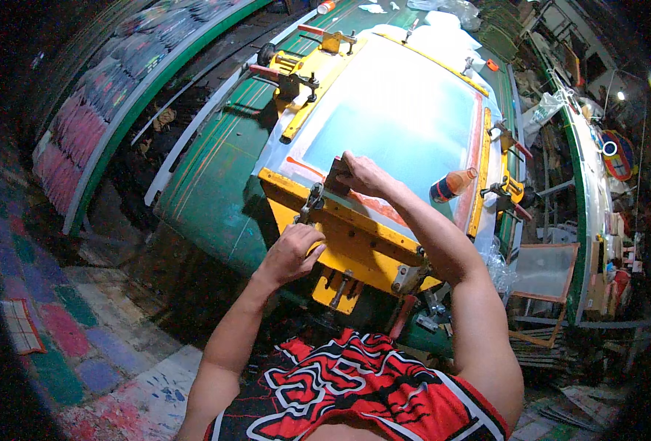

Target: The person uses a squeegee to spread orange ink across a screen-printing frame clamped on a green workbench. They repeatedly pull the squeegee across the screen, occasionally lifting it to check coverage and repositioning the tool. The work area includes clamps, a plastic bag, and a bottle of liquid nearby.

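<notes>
My right hand [368,175] is closed on a small dark flat piece [336,177], held against the near-left corner of a stretched mesh sheet [384,110]. Red-orange glue-like smears [377,206] run along the mesh's near border, close to those fingers. Lower and to the left, my left hand [293,253] curls around the lower end of a metal toggle clamp [312,202] on the near yellow bar [355,231]; the fingers hide the handle. A bottle [450,184] with a dark label and reddish contents lies tilted on the mesh, right of my right forearm.
Yellow clamp bars [480,173] with red-handled clamps [296,81] edge the mesh on a green table [208,176]. A rack of stacked coloured sheets [112,88] stands left. Framed screens [546,272] lean at right. An orange object [492,65] lies at the far right.
</notes>
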A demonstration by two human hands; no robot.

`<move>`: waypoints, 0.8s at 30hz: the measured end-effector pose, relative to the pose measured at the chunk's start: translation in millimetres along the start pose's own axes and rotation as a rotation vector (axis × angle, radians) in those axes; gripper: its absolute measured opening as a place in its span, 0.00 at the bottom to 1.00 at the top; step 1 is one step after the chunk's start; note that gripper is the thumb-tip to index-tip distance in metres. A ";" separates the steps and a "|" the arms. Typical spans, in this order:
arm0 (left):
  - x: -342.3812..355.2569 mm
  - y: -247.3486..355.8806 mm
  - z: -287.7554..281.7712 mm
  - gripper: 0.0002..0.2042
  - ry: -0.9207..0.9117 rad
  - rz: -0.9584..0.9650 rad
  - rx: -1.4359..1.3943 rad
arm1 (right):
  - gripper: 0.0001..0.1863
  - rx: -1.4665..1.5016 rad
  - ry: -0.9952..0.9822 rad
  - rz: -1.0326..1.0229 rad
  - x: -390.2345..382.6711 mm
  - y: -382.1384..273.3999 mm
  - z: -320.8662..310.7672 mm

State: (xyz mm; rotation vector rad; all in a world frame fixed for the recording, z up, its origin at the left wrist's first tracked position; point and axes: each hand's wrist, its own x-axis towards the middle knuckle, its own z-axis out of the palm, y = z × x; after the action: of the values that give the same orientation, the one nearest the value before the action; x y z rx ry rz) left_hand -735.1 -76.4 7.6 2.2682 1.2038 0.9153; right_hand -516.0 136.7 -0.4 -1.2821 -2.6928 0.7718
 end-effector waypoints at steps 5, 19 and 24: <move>1.4 0.5 -1.3 0.10 0.016 0.021 0.025 | 0.21 0.061 0.054 -0.006 10.8 4.0 -4.4; 3.9 1.9 -4.1 0.09 -0.011 0.004 -0.019 | 0.20 0.085 0.081 -0.064 43.7 -8.5 15.9; 3.3 5.6 -5.9 0.08 -0.012 -0.011 -0.017 | 0.20 0.062 0.057 -0.075 46.7 -13.6 18.1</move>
State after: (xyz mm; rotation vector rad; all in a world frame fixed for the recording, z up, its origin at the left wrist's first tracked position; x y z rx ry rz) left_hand -734.8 -76.3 16.4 2.2487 1.1971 0.9034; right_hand -560.9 156.7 -17.2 -1.1648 -2.6333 0.7917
